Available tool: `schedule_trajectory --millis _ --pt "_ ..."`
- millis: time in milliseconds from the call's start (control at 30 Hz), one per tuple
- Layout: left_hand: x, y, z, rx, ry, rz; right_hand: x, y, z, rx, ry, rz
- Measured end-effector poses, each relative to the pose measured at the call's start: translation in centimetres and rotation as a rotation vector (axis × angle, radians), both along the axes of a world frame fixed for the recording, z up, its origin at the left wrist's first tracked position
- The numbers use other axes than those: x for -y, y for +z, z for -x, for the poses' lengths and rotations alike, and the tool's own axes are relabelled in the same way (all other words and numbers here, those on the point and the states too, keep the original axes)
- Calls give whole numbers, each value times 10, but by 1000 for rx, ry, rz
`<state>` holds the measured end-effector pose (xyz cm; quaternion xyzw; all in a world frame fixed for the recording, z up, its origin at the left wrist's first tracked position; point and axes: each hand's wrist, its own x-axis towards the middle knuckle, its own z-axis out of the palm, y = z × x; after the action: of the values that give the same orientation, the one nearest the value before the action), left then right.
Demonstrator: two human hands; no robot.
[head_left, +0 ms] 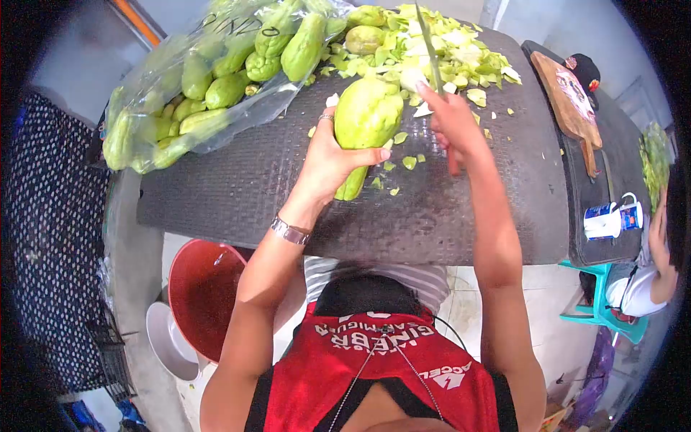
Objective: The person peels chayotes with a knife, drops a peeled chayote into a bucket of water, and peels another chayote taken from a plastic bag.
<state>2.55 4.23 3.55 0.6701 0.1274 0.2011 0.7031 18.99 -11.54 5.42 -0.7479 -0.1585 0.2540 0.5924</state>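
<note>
My left hand (332,157) is wrapped round a green chayote (368,114), lifted a little above the dark ridged table (432,230). Just below it, a second chayote (352,184) is partly hidden by my left hand. In my right hand (458,126) is a knife (431,50); its blade points away from me and its reddish handle shows below my fist. The blade is apart from the held chayote, to its right. A pile of pale green peelings (471,61) lies beyond my hands, with small scraps scattered nearer.
A clear plastic bag (248,115) full of chayotes lies at the left. Below the table edge stand a red bucket (205,295) and a white basin (167,342). Rightward are a wooden board (568,101), mugs (603,222), a teal stool (597,309) and another person (640,288) near leafy greens (655,165).
</note>
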Motion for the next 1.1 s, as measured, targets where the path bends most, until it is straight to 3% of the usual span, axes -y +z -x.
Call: schedule_trajectory --millis 67,200,467,567,600,633,700,767,800,900,933,1033,1100 --pt "-3 -5 6 -41 8 63 7 -4 -7 -31 12 51" --pt "0 -9 9 -40 44 18 -10 9 19 302 14 182" --pt "1 -23 5 21 -7 76 -4 -10 1 182 -55 80" --pt "0 8 -5 22 -86 331 -6 -10 -2 74 -71 20" --pt "-3 12 -15 66 -26 253 -1 -14 -5 34 -69 3" --pt "-4 27 -20 106 -54 344 3 -15 -9 1 -69 -16" --pt "-15 50 -29 450 -189 539 5 -14 -13 -34 -80 -38" --pt "-13 73 -31 605 -19 594 8 -14 -15 -65 -99 -72" --pt "-23 64 -14 457 -69 520 10 -13 -17 -61 -92 -68" --pt "-47 33 11 148 -400 1028 9 -6 -26 -18 -87 -97" --pt "-54 27 8 235 -543 1101 10 -5 -22 -16 -99 -105" --pt "-43 -16 -14 -81 -274 765 10 -11 -16 -20 -92 -118" --pt "-30 -27 -18 -54 -358 905 8 -10 -13 -9 -81 -106"
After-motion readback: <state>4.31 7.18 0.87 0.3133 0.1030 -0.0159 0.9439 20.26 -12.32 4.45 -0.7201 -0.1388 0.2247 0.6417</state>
